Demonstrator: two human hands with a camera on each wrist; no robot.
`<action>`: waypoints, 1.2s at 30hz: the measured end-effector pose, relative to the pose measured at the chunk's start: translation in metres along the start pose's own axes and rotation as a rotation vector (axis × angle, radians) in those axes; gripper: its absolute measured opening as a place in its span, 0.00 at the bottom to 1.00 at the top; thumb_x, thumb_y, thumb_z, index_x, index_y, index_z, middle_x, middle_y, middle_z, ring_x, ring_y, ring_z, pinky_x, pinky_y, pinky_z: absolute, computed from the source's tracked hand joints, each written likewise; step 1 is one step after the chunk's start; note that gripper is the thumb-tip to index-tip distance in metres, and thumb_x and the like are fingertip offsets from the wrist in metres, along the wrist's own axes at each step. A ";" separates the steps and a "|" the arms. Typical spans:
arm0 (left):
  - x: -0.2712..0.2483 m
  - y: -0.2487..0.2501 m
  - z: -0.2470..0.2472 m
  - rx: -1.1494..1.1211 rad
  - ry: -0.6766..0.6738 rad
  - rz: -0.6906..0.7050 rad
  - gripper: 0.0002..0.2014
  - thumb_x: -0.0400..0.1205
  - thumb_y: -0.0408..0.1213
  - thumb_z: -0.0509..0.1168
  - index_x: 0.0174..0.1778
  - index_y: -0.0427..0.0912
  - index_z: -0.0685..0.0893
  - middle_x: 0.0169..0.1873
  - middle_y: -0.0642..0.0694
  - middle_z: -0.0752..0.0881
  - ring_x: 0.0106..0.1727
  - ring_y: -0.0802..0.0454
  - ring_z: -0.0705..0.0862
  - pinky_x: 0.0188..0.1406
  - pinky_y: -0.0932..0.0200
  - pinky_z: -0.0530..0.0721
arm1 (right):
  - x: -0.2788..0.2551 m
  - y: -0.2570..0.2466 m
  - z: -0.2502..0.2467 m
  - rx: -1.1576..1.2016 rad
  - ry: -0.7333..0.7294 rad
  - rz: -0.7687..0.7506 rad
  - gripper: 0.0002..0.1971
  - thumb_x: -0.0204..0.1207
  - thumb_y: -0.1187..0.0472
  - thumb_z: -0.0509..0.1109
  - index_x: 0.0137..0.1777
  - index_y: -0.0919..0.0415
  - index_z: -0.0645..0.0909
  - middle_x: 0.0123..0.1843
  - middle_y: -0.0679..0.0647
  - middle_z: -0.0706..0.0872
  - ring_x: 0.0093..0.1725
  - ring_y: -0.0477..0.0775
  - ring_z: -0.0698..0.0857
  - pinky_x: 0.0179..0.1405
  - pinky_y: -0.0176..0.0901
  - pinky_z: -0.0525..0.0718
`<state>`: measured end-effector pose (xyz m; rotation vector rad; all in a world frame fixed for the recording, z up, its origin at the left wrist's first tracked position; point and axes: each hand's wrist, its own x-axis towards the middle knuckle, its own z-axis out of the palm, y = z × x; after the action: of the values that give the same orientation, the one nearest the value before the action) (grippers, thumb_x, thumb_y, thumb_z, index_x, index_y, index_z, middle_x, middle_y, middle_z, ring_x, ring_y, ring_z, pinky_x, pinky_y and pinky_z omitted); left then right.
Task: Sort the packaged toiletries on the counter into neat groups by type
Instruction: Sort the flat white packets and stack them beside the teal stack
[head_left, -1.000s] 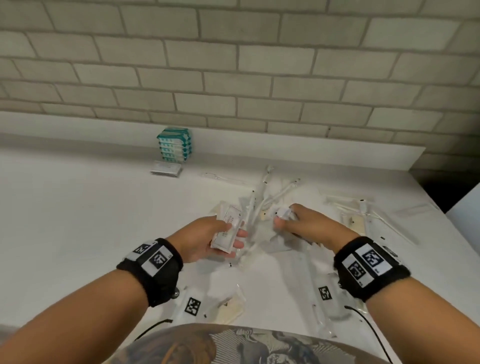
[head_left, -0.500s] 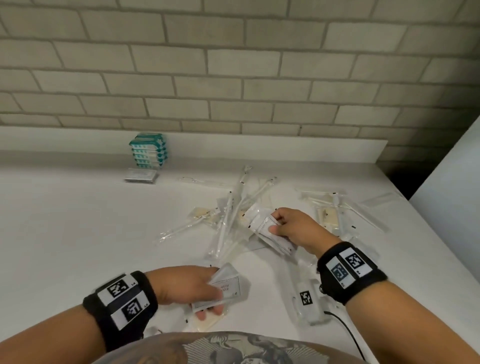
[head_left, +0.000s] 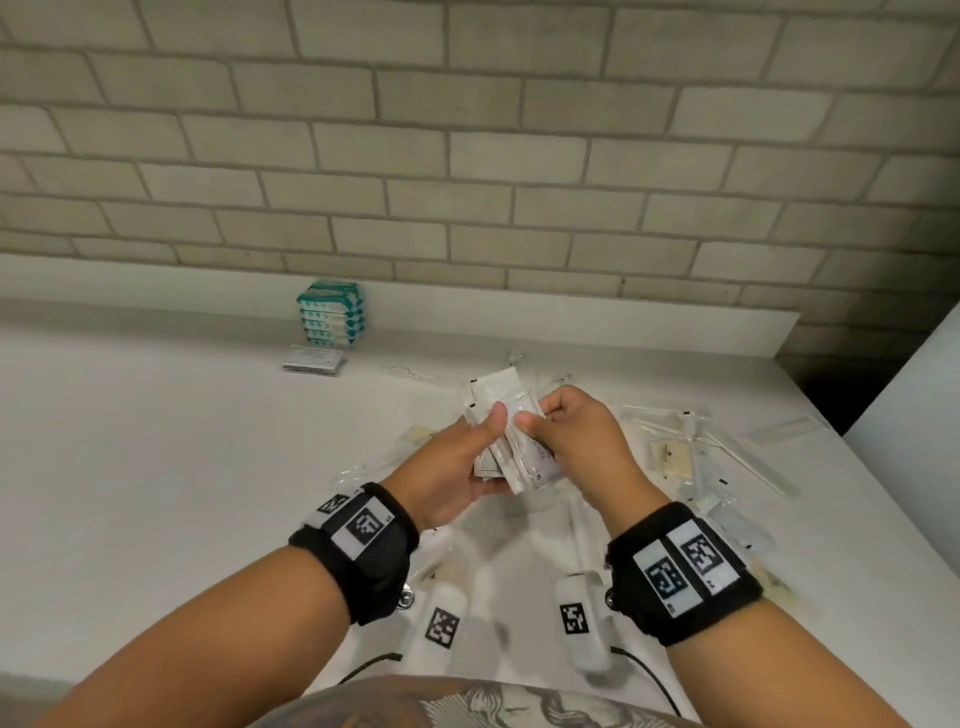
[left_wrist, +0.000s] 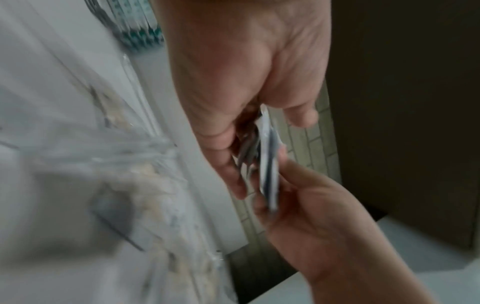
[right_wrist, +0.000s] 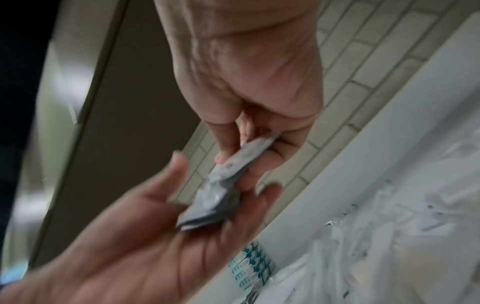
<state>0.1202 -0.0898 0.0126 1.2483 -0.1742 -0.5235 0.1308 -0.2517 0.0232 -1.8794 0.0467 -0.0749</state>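
Both hands meet above the middle of the white counter (head_left: 156, 441). My left hand (head_left: 491, 447) holds a small stack of flat white sachets (head_left: 496, 389), thumb on top and fingers beneath. My right hand (head_left: 535, 422) pinches more white sachets (head_left: 537, 460) and lays them against that stack. In the left wrist view the sachets (left_wrist: 269, 164) show edge-on between the left hand (left_wrist: 249, 156) and the right hand (left_wrist: 285, 185). The right wrist view is blurred; there the right hand (right_wrist: 241, 162) pinches the sachets (right_wrist: 215, 197) over the left palm (right_wrist: 155, 236).
A stack of teal packets (head_left: 330, 314) stands at the backsplash, with a flat white pile (head_left: 314, 359) in front of it. Clear-wrapped toothbrushes and beige items (head_left: 670, 457) lie scattered under and right of the hands. A white panel (head_left: 914, 415) rises at the right edge.
My left hand rose from near my body to the centre with its sachet. The right hand lifted its sachets off the pile and brought them against the left hand's.
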 end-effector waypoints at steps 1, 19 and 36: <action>0.001 0.002 0.005 -0.019 -0.017 0.020 0.25 0.82 0.49 0.65 0.74 0.43 0.75 0.66 0.36 0.83 0.67 0.36 0.82 0.68 0.37 0.78 | -0.001 -0.004 0.003 -0.017 0.028 -0.041 0.12 0.73 0.56 0.77 0.40 0.60 0.78 0.37 0.57 0.87 0.32 0.51 0.84 0.36 0.47 0.83; 0.005 0.008 0.021 -0.151 0.192 0.056 0.20 0.81 0.43 0.66 0.67 0.37 0.81 0.59 0.35 0.87 0.60 0.36 0.86 0.59 0.41 0.85 | 0.000 -0.002 -0.024 0.297 -0.393 0.019 0.13 0.73 0.72 0.74 0.55 0.59 0.84 0.48 0.58 0.91 0.45 0.58 0.90 0.36 0.47 0.87; 0.020 0.012 0.022 -0.135 0.394 0.009 0.24 0.84 0.55 0.60 0.60 0.37 0.84 0.50 0.39 0.91 0.49 0.44 0.91 0.46 0.52 0.91 | 0.014 0.003 -0.033 0.154 -0.141 -0.058 0.04 0.72 0.65 0.77 0.44 0.59 0.86 0.45 0.62 0.89 0.41 0.59 0.86 0.41 0.48 0.83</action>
<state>0.1324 -0.1156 0.0274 1.1935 0.1846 -0.2682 0.1419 -0.2846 0.0308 -1.7274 -0.1075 0.0137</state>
